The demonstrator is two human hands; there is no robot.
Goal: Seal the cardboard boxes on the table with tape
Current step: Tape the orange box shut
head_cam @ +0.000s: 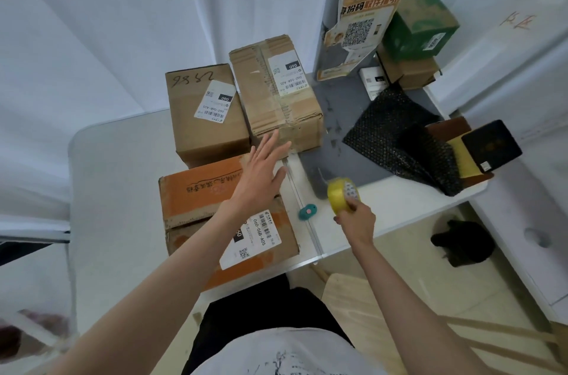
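Observation:
Three cardboard boxes stand on the white table [123, 178]. An orange box [196, 190] with a white label lies nearest me. Behind it is a plain brown box [209, 128] with handwritten numbers, and to its right a worn, taped brown box [276, 89]. My left hand [261, 171] stretches out with straight fingers above the orange box, its fingertips near the front of the worn box. My right hand [356, 221] grips a yellow tape roll [342, 194] above the table's right part.
A small teal cutter [307, 211] lies on the table between my hands. Black bubble-wrap bags [399, 135] and a dark booklet [490, 144] sit at right. A green box [419, 24] on a brown box stands behind a grey post with a QR notice [359, 27].

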